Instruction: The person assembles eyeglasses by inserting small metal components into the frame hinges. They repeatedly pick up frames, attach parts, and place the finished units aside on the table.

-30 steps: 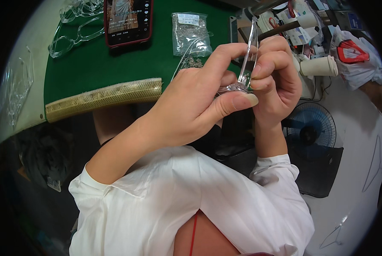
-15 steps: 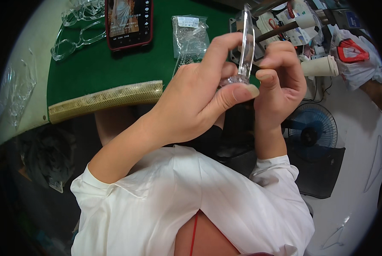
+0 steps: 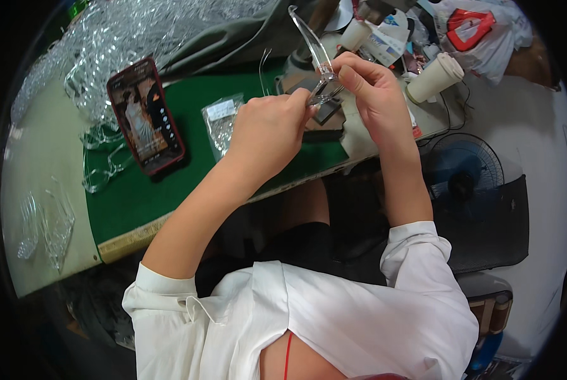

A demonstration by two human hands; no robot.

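The left hand and right hand were closed on clear glasses, held up over the green tabletop. One side arm seemed joined already; whether the other was done could not be told.

pale table | green cover | blue fan, right | pale floor

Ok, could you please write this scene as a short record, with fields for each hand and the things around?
Left hand: closed on the near end of the clear eyeglass frame
Right hand: fingers on the same frame, near the base of its raised arm
Work surface: green
Phone: red-edged, screen lit, left of the plastic packet
Right side: pale cup; fan below it in the picture
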